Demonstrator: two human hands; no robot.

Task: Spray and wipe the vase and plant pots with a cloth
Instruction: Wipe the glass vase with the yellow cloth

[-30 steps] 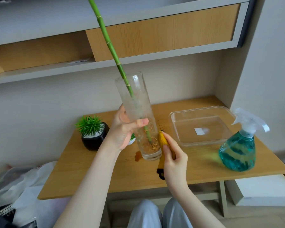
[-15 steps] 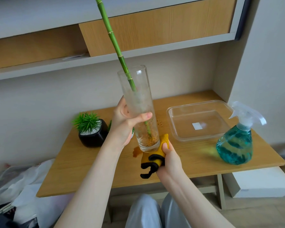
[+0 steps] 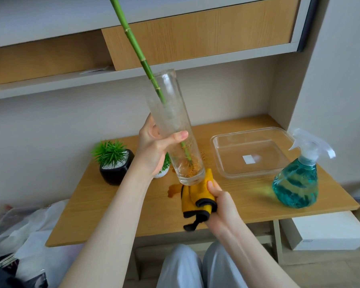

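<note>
My left hand grips a tall clear glass vase around its middle, holding it above the table and tilted with its top to the left. A green bamboo stalk stands in the vase, orange roots at the bottom. My right hand holds a yellow cloth with black trim bunched against the vase's base. A black plant pot with spiky green leaves sits on the table to the left. A small white pot shows partly behind my left wrist. The blue spray bottle stands at the right.
A clear plastic tray lies on the wooden table between vase and spray bottle. A brown wet stain marks the table under the vase. Shelves run above. A white box sits on the floor right, bags left.
The vase has been lifted higher and tipped more to the left. My right hand with the cloth has slid from the vase's lower side down to its base.
</note>
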